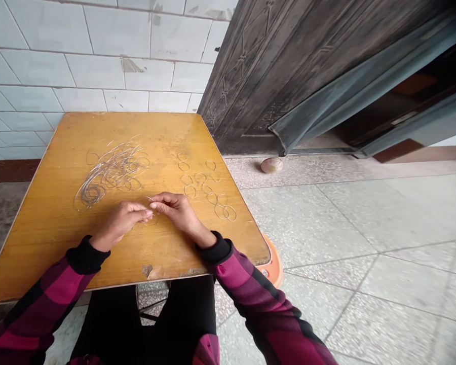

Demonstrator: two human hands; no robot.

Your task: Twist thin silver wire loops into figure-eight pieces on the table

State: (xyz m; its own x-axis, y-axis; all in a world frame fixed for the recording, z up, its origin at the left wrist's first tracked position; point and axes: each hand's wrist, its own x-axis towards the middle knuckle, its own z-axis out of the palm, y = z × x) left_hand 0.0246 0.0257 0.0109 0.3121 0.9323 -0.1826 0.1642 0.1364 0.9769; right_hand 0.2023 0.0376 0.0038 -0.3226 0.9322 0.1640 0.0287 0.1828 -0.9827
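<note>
Plainly, chipped wooden table (wire strewn atop) meets tiled wall.

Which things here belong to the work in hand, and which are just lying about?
In use:
wire piece, pinched between left hand and right hand
wire pile
loops
table

Lying about:
ball, near the door
stool, under the table's corner
</note>
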